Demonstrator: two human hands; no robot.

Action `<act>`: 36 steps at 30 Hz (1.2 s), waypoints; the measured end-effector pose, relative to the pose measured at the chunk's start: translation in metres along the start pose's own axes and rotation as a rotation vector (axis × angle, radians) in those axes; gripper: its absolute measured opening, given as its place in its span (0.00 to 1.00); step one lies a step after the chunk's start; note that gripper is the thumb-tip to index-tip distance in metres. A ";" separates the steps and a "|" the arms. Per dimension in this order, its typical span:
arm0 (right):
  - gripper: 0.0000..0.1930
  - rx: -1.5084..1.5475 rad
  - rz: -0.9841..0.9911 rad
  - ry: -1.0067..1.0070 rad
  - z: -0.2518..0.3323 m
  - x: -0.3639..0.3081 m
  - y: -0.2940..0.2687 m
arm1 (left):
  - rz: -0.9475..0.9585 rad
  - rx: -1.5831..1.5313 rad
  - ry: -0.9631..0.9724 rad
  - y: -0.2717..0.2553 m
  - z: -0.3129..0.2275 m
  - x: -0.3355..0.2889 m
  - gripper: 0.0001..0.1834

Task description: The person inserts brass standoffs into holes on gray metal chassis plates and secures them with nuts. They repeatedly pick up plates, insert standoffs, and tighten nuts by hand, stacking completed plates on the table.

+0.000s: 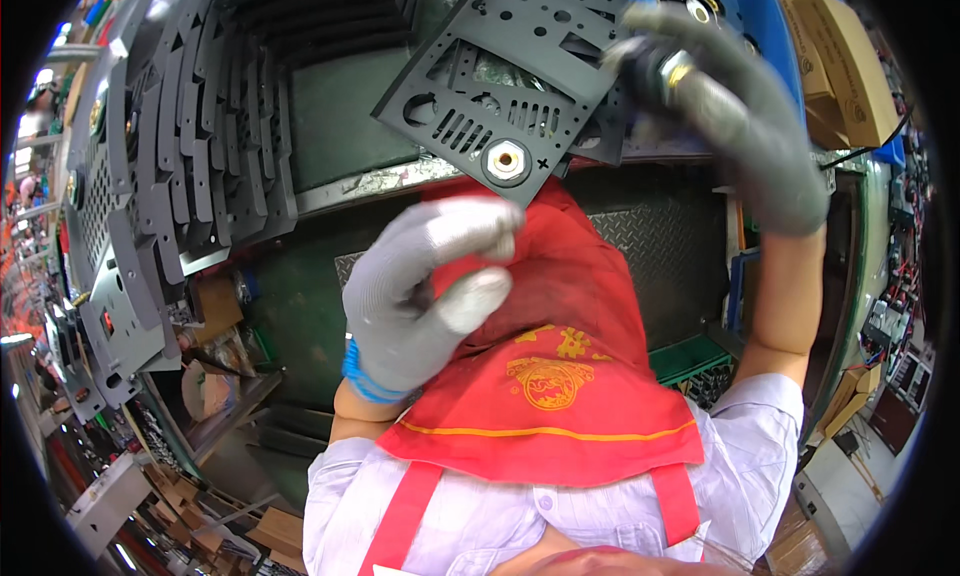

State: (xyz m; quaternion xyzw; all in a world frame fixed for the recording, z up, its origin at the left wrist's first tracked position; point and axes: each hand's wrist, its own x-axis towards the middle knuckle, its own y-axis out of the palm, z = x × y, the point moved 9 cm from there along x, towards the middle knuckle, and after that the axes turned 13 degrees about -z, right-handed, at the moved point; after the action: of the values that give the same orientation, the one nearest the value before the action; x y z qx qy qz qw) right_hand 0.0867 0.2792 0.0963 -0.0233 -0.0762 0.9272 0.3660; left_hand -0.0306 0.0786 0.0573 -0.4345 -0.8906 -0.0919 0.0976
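near the dark plate (500,86), our left hand (400,281) curved half open, empty; right of the plate, our right hand (750,121) pinched a blurred fitting (676,73).

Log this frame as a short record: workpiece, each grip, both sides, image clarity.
Workpiece: dark perforated metal plate, hex fitting near its lower corner
Left grip: gray-gloved, open, nothing visible in it, near that corner; contact unclear
Right grip: gloved, holding a dark fitting with a brass-colored ring
Left side: row of dark metal panels
Right side: blue bin, cardboard boxes
Clarity: right grip motion-blurred
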 end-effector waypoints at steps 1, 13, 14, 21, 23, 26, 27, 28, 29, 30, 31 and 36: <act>0.36 0.223 0.050 0.167 -0.007 -0.012 0.026 | -0.068 0.099 0.209 0.006 -0.013 0.006 0.27; 0.38 -0.266 -0.033 -0.496 -0.041 -0.050 0.085 | -0.247 0.485 0.406 0.020 -0.031 0.012 0.34; 0.36 -0.286 -0.054 -0.527 -0.038 -0.052 0.084 | -0.248 0.430 0.394 0.018 -0.030 0.012 0.32; 0.18 0.214 -0.209 0.022 -0.033 -0.045 0.077 | -0.259 0.471 0.480 0.013 -0.019 -0.001 0.24; 0.14 0.230 -0.260 -0.055 -0.027 -0.050 0.078 | -0.267 0.194 0.285 0.010 -0.007 -0.003 0.22; 0.15 -0.054 -0.292 -0.521 -0.001 -0.063 0.083 | -0.299 -0.041 0.065 0.001 0.008 -0.011 0.19; 0.18 -0.094 -0.328 -0.649 0.004 -0.068 0.083 | -0.300 -0.165 -0.080 -0.003 0.020 -0.016 0.18; 0.19 -0.159 -0.222 -0.785 0.011 -0.068 0.092 | -0.302 -0.292 -0.223 -0.007 0.033 -0.021 0.18; 0.21 -0.224 -0.113 -0.919 0.019 -0.070 0.099 | -0.222 -0.398 -0.381 -0.009 0.047 -0.026 0.16; 0.21 -0.227 0.019 -0.907 0.022 -0.074 0.107 | -0.228 -0.535 -0.526 -0.006 0.056 -0.032 0.16; 0.21 -0.229 0.152 -0.887 0.022 -0.078 0.115 | -0.236 -0.673 -0.672 0.000 0.060 -0.035 0.16; 0.15 -0.074 0.327 -0.862 0.036 -0.077 0.131 | -0.115 -1.047 -0.963 0.026 0.102 -0.060 0.18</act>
State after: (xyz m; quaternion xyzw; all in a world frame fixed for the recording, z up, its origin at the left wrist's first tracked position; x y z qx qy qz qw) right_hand 0.0512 0.1278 0.1102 0.3396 -0.2499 0.8945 0.1488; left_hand 0.0164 0.0737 -0.0539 -0.3692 -0.6953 -0.3105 -0.5329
